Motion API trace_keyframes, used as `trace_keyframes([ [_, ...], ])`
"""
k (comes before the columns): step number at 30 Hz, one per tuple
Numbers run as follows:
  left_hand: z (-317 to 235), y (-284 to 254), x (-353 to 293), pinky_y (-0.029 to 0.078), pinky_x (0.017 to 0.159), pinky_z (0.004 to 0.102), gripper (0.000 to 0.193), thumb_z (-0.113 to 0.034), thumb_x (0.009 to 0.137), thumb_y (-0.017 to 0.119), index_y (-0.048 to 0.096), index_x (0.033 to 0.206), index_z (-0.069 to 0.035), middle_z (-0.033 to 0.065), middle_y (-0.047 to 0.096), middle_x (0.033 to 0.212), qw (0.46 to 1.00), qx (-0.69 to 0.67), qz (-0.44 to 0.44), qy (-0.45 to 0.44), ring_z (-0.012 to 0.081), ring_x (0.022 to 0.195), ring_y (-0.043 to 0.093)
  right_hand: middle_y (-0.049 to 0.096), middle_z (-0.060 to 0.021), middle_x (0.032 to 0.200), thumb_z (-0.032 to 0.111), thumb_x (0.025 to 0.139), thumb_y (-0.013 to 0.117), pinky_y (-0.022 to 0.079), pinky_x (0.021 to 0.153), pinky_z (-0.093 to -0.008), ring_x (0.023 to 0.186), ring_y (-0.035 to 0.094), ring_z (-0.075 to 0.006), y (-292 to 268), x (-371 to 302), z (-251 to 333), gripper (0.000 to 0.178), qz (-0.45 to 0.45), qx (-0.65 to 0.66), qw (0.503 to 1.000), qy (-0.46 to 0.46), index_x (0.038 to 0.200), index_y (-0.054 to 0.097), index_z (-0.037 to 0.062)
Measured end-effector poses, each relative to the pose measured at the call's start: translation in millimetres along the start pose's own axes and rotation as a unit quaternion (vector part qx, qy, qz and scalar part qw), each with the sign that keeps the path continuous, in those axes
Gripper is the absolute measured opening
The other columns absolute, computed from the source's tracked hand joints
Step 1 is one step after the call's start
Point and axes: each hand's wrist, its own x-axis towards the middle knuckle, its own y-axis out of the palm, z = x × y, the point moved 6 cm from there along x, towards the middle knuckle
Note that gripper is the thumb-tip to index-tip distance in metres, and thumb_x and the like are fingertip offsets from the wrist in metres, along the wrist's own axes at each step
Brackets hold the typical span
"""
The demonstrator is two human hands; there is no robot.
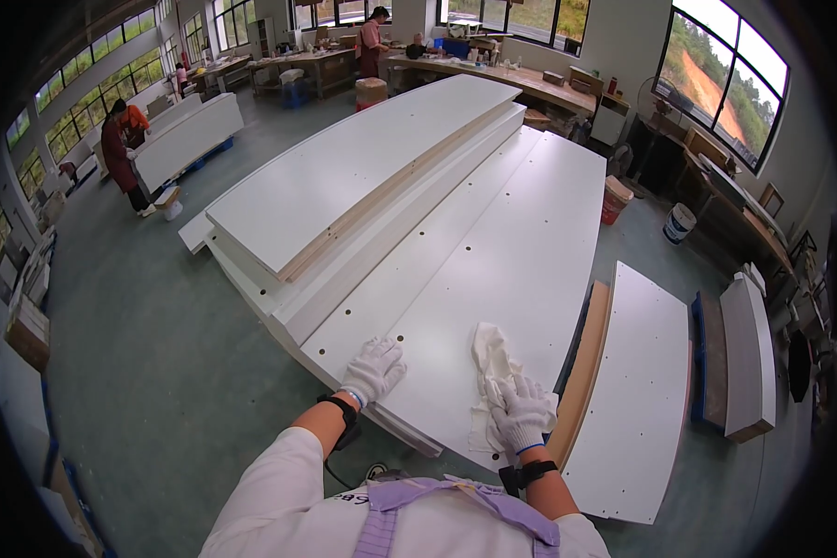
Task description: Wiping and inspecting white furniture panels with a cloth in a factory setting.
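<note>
A large white panel (521,242) with several small dark holes lies flat in front of me. My left hand (375,369), in a white knit glove, rests on its near left part, fingers stretched out and holding nothing. Near the panel's right edge, my right hand (523,412), gloved alike, presses down on a crumpled white cloth (491,349). Part of the cloth spreads out ahead of the fingers, and part is hidden under the palm. Dark bands circle both wrists.
More white panels (363,167) are stacked beyond and to the left. Another panel stack (632,391) stands close on my right, with a further one (751,353) past it. Workbenches (502,79) line the back wall. A person (119,153) works at panels far left, another (372,46) at a bench.
</note>
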Motion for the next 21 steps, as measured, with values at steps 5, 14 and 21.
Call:
trace_keyframes([
  [5, -0.8, 0.3, -0.6, 0.028, 0.119, 0.0436, 0.049, -0.044, 0.098, 0.051, 0.06, 0.129, -0.007, 0.0177, 0.052, 0.144, 1.0, 0.0, 0.001, -0.004, 0.0346, 0.135, 0.045, 0.059, -0.0153, 0.128, 0.035, 0.076, 0.069, 0.038, 0.106, -0.0519, 0.12, 0.053, -0.0356, 1.6, -1.8, -1.5, 0.05, -0.006, -0.013, 1.0, -0.01, 0.123, 0.066, 0.0183],
  [14, -1.0, -1.2, -1.0, 0.028, 0.119, 0.0434, 0.05, -0.045, 0.099, 0.051, 0.06, 0.13, -0.007, 0.0173, 0.052, 0.144, 1.0, -0.002, 0.002, -0.011, 0.0345, 0.136, 0.045, 0.058, -0.0162, 0.131, 0.035, 0.075, 0.07, 0.035, 0.111, -0.0522, 0.124, 0.051, -0.0361, 3.0, -2.4, -3.0, 0.053, 0.018, -0.002, 1.0, 0.011, 0.126, 0.065, 0.0196],
  [21, 0.6, 1.9, 0.4, 0.028, 0.12, 0.0433, 0.051, -0.045, 0.099, 0.051, 0.059, 0.132, -0.007, 0.018, 0.052, 0.144, 1.0, 0.003, 0.007, -0.011, 0.0348, 0.136, 0.044, 0.058, -0.0165, 0.131, 0.035, 0.075, 0.07, 0.035, 0.111, -0.0524, 0.124, 0.051, -0.0362, 3.0, -2.5, -3.5, 0.053, 0.012, -0.01, 1.0, 0.004, 0.126, 0.065, 0.02],
])
